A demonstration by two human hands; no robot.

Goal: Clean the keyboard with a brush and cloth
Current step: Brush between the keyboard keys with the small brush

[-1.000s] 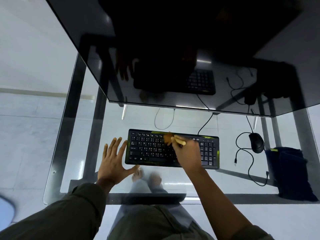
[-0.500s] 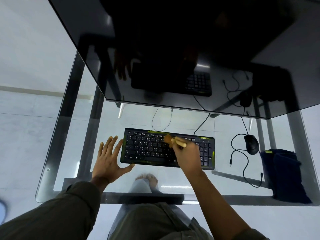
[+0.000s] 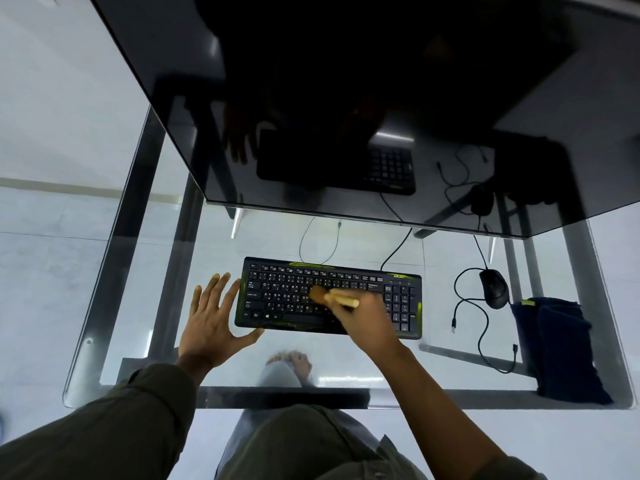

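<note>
2 hands mid-frame: right hand (image 3: 367,318) is clamping the brush (image 3: 337,299) over the keyboard (image 3: 284,296); left hand (image 3: 211,323), fingers splaying, is seemingly bracing it, else hard strokes are risking a skid

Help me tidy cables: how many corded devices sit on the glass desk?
2. The keyboard lies at centre, under the brush; the mouse sits to its right, near the dark cloth. The dark panel may hide others.

Dim, wide-angle warp, glass glare, right hand (image 3: 369,315) blurred
</note>
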